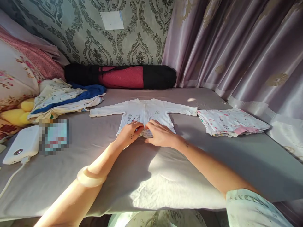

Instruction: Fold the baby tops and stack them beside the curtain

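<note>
A small white baby romper (pixel 144 110) with a bear print lies flat on the grey bedsheet (pixel 132 176), sleeves spread to both sides. My left hand (pixel 129 132) and my right hand (pixel 159 134) rest side by side on its lower part. The fingers of both are curled and pinch the fabric near the front opening. A pale bangle (pixel 91 179) circles my left forearm.
A folded stack of printed baby clothes (pixel 230 123) lies to the right. A loose heap of clothes (pixel 66 97) sits at the left, by a yellow toy (pixel 17 112). A white power bank (pixel 22 143) with cable lies near the left edge. A red-black roll bag (pixel 120 76) lies against the wall.
</note>
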The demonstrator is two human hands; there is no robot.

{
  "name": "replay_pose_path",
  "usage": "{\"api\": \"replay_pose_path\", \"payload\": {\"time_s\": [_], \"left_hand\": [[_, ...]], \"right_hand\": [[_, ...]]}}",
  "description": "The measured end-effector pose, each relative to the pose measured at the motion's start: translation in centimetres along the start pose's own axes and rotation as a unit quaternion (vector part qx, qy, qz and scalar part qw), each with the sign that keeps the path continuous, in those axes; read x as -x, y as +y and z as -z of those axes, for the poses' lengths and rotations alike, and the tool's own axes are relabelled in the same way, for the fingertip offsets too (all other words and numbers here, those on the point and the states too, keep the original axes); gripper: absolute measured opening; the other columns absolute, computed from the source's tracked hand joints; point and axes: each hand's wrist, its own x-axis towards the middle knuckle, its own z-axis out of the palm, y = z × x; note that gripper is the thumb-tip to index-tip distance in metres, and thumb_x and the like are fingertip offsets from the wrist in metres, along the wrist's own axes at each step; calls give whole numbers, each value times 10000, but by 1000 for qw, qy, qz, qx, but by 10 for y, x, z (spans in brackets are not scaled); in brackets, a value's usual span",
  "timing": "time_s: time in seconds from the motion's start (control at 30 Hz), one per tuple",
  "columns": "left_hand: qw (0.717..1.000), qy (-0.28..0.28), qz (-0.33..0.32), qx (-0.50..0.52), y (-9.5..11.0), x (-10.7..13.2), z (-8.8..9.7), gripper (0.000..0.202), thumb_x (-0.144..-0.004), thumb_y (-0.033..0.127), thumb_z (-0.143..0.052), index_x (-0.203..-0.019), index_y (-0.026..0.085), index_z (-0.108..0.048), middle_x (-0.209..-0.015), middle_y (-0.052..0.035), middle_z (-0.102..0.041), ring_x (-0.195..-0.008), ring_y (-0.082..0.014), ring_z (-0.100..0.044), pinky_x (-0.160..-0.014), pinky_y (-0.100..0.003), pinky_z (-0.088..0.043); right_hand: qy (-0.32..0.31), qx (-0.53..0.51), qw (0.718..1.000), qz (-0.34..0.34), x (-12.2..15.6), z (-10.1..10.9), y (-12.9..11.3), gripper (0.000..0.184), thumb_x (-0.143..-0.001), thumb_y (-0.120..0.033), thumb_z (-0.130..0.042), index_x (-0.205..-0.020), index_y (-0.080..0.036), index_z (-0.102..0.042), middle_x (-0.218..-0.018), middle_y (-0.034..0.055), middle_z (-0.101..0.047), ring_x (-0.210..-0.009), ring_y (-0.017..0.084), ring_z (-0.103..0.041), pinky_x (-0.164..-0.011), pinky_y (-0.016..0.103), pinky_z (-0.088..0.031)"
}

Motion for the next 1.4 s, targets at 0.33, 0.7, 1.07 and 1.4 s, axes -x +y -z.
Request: {"api": "replay_pose_path", "payload": {"time_s": [0.33,0.7,1.07,1.4], "left_hand": [[999,-49,16,12,-9,-1,1,246,-951,323,-416,-921,191,-621,-864,-46,-649,-791,-168,-592,-728,-284,-456],[989,-125,53,53,2,2,19,309,-782,344,-622,-1062,218,-595,-856,0,-602,-724,-148,-550,-638,-265,-445],[996,-6,83,40,2,-3,7,399,-942,459,-443,-689,177,-569,-651,12,-510,-598,-111,-431,-574,-250,-353],[998,-46,-41,-15,15,0,-5,347,-969,376,-430,-770,185,-641,-804,-57,-592,-720,-156,-548,-677,-275,-421]], "right_hand": [[39,-42,998,-23,-23,-26,24,73,-813,-150,-522,-801,-213,-556,-861,27,-630,-810,166,-576,-706,266,-390],[10,-634,736,-237,-37,-19,52,62,-729,-171,-629,-680,-186,-594,-570,-36,-587,-527,89,-529,-497,190,-415],[-16,-693,664,-280,-42,-14,56,149,-800,-101,-556,-671,-165,-596,-545,-29,-585,-485,84,-519,-496,180,-455],[-13,-657,706,-264,-45,-15,56,114,-765,-150,-592,-652,-173,-593,-549,-27,-578,-488,85,-502,-455,186,-419]]}}
